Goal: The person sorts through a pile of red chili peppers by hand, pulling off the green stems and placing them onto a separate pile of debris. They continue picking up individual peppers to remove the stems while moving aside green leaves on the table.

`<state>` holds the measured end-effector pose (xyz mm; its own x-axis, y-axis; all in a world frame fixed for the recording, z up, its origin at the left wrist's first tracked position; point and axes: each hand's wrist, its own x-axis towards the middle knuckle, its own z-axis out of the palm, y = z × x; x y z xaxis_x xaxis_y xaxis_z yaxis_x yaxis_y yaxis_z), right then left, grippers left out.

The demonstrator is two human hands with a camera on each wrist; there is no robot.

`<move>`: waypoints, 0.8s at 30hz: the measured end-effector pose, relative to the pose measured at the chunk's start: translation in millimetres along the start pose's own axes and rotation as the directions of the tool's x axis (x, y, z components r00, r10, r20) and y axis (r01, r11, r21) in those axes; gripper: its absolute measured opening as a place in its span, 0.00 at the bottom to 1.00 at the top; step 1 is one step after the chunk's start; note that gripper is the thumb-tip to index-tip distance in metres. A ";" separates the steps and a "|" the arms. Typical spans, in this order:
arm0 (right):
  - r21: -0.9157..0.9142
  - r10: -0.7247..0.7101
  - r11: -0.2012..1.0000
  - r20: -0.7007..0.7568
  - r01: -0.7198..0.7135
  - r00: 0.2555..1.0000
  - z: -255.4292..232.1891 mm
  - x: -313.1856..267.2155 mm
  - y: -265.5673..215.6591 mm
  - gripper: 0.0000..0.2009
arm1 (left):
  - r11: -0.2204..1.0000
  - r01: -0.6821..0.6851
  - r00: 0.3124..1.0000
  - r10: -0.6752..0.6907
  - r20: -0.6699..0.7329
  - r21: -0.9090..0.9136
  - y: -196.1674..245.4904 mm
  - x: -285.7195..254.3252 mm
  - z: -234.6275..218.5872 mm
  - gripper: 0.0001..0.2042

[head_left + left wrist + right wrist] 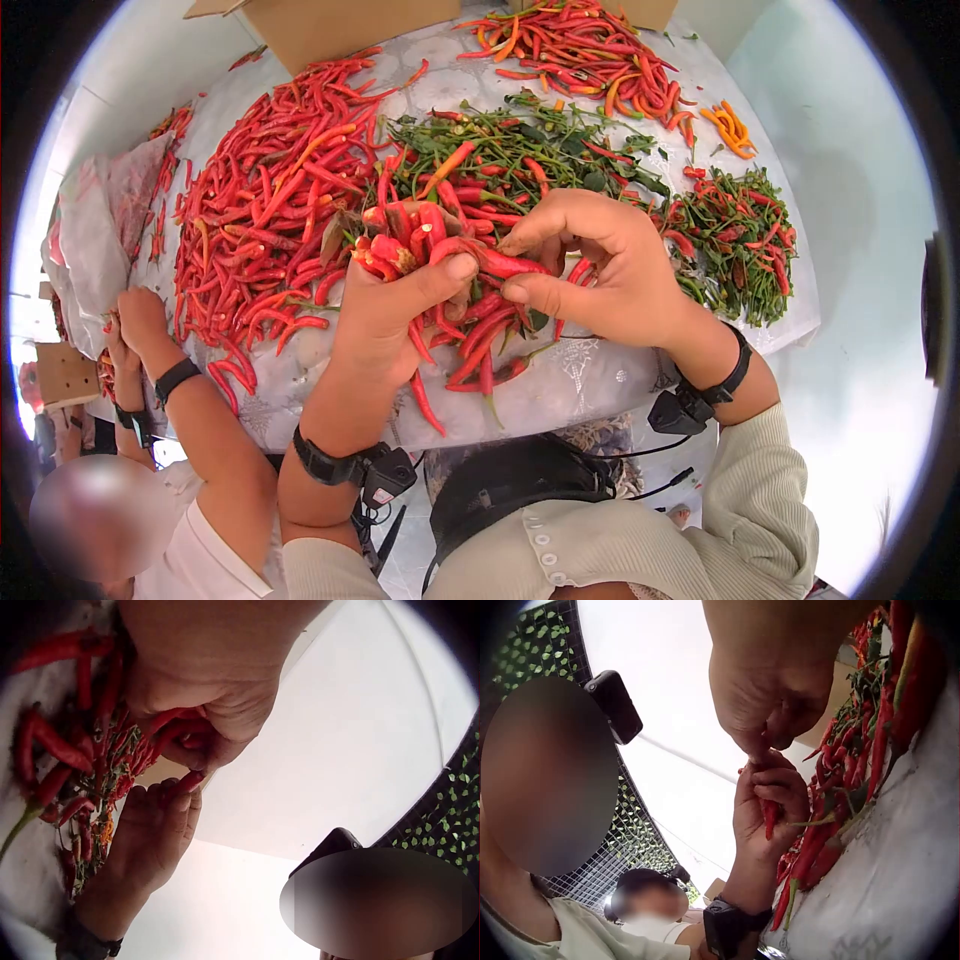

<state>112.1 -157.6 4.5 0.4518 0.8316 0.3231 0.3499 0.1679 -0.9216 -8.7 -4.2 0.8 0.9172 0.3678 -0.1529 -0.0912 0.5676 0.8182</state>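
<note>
My left hand (pixel 372 315) grips a bunch of red chili peppers (pixel 405 236), cut or stemless ends upward, over the table's near edge. Its thumb lies across the bunch. Beside it, my right hand (pixel 615 275) pinches one red chili (pixel 512 265) between thumb and forefinger, the chili's other end reaching the left thumb. In the left wrist view that chili (pixel 184 784) bridges both hands. A red tip (pixel 770 819) hangs below the left fingers in the right wrist view. Under the hands lie more red chilies (pixel 485 335), some with green stems.
A large heap of red chilies (pixel 260 210) covers the left. Green stems (pixel 600 150) lie behind the hands, with another stem pile (pixel 750 240) at right. More chilies (pixel 590 50) and orange ones (pixel 730 130) sit farther back, near a cardboard box (pixel 350 30). Another person's hand (pixel 140 320) is at left.
</note>
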 end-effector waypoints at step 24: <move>0.136 -0.067 0.989 0.018 0.064 0.998 -7.6 0.4 -2.2 0.11 | 0.980 0.162 0.979 -0.146 0.140 -0.112 -0.2 -0.3 -8.0 0.16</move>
<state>117.7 -161.7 8.2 0.4127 0.8279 0.3799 0.2632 0.2909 -0.9198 -12.1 1.5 -3.7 0.9659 0.1745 -0.1914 0.0156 0.6984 0.7155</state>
